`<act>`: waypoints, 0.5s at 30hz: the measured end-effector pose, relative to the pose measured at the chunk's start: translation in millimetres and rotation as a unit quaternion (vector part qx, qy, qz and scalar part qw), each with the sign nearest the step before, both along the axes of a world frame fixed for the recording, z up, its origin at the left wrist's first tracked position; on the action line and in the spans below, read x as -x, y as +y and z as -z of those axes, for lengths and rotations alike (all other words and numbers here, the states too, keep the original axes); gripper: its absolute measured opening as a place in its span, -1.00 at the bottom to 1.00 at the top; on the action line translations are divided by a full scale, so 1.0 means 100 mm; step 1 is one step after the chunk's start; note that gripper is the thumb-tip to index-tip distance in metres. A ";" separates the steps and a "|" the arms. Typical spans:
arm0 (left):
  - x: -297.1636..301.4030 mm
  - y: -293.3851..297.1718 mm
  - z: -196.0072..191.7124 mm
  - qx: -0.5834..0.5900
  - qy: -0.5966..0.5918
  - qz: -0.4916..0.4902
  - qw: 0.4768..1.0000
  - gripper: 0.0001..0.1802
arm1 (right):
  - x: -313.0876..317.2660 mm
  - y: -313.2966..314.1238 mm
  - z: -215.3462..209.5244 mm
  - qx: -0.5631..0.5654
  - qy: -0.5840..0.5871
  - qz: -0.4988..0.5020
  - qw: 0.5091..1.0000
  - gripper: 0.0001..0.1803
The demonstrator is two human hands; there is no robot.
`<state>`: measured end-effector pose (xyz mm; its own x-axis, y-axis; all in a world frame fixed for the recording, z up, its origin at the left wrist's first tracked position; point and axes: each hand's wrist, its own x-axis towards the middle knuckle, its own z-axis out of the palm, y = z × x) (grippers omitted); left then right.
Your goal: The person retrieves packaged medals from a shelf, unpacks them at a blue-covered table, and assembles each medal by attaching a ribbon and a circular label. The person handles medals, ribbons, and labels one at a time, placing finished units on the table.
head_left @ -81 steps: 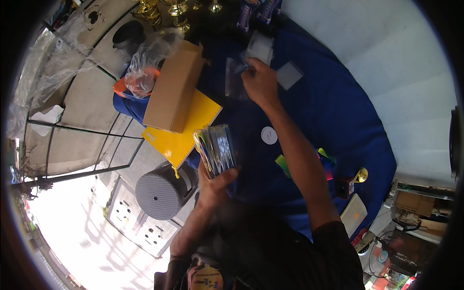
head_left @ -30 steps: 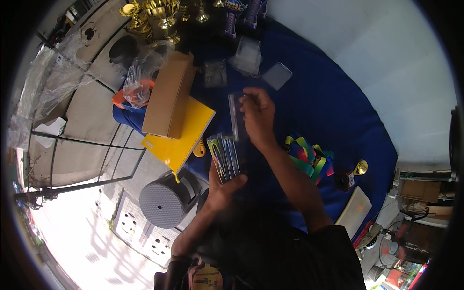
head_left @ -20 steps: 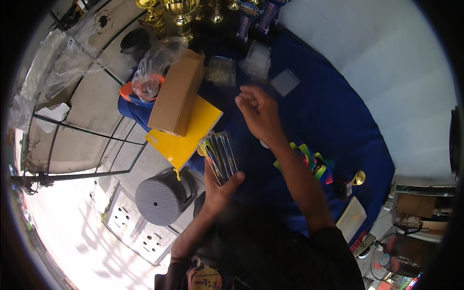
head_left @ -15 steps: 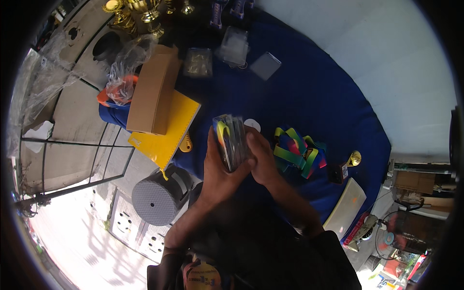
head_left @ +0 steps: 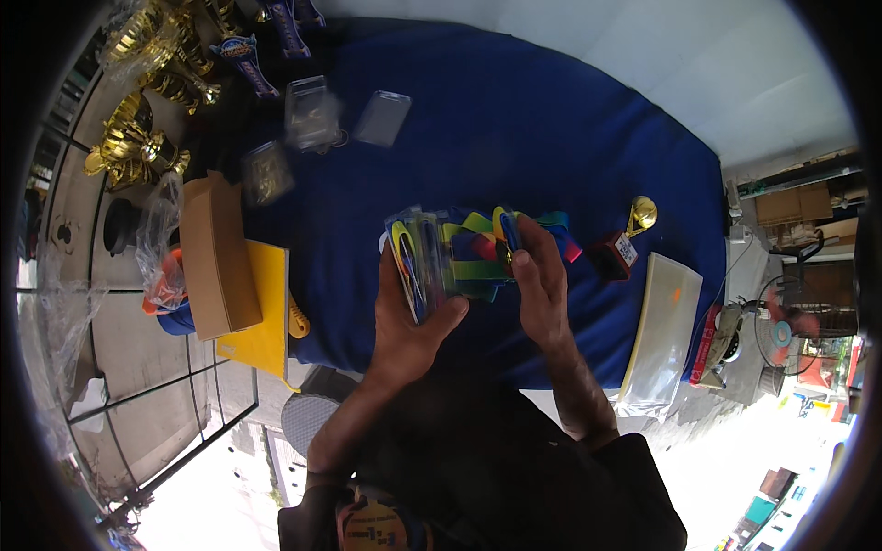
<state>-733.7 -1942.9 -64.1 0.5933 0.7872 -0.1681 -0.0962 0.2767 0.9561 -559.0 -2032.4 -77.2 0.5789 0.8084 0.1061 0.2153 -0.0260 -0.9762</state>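
My left hand (head_left: 404, 321) grips a stack of clear plastic card sleeves (head_left: 418, 262) with coloured inserts, held upright over the blue cloth (head_left: 514, 119). Just to its right, my right hand (head_left: 540, 280) pinches one coloured piece (head_left: 507, 234) from a heap of green, yellow, red and blue ribbons (head_left: 482, 253) lying on the cloth between both hands. Both forearms rise from the lower edge.
Loose clear plastic sleeves (head_left: 312, 115) lie at the far left of the cloth near gold trophies (head_left: 138, 138). A brown cardboard box (head_left: 213, 257) rests on a yellow pad (head_left: 266, 312). A small gold medal stand (head_left: 629, 234) and a clear folder (head_left: 663, 331) sit at right.
My right hand drew back from the far sleeves toward the stack. Both hands now sit together over the ribbon heap, and the view has shifted so the table appears more centred.
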 end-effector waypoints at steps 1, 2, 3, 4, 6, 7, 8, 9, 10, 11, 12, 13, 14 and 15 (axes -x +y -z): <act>0.03 0.01 0.01 0.016 -0.002 -0.005 1.000 -0.10 | -0.07 0.01 -0.02 0.068 -0.231 0.008 0.971 -0.41; 0.07 0.02 0.02 0.027 -0.010 -0.012 1.000 -0.13 | -0.13 0.02 -0.03 0.066 -0.249 0.012 0.966 -0.44; 0.11 0.04 0.03 0.038 -0.018 -0.020 0.999 -0.17 | -0.18 0.04 -0.04 0.064 -0.267 0.014 0.961 -0.47; 0.15 0.06 0.04 0.038 -0.026 -0.018 0.999 -0.19 | -0.21 0.06 -0.05 0.060 -0.284 0.022 0.957 -0.50; 0.22 0.09 0.08 0.042 -0.035 -0.026 0.998 -0.23 | -0.22 0.09 -0.08 -0.002 -0.102 0.014 0.995 -0.56; 0.24 0.09 0.10 0.054 -0.052 -0.022 0.997 -0.23 | -0.19 0.12 -0.09 -0.030 -0.014 -0.001 0.999 -0.58; 0.26 0.09 0.12 0.073 -0.061 -0.020 0.995 -0.22 | -0.14 0.15 -0.11 0.000 0.116 -0.040 0.992 -0.59; 0.27 0.08 0.13 0.095 -0.062 -0.020 0.993 -0.22 | -0.08 0.18 -0.12 0.031 0.236 -0.089 0.967 -0.60; 0.28 0.06 0.14 0.108 -0.081 -0.006 0.991 -0.19 | -0.01 0.21 -0.13 0.081 0.344 -0.105 0.929 -0.61; 0.28 0.04 0.14 0.123 -0.094 0.005 0.988 -0.16 | 0.10 0.25 -0.11 0.073 0.333 -0.141 0.929 -0.63; 0.29 0.02 0.15 0.138 -0.112 0.017 0.984 -0.12 | 0.26 0.28 -0.06 0.083 0.315 -0.145 0.934 -0.65; 0.29 -0.01 0.15 0.110 -0.088 0.015 0.990 -0.07 | 0.42 0.32 0.00 0.103 0.301 -0.149 0.936 -0.67; 0.30 -0.03 0.15 0.083 -0.069 0.013 0.994 -0.03 | 0.54 0.34 0.06 0.057 0.288 -0.137 0.946 -0.67; 0.31 -0.04 0.15 0.056 -0.049 0.014 0.997 0.02 | 0.64 0.37 0.14 0.020 0.277 -0.124 0.953 -0.66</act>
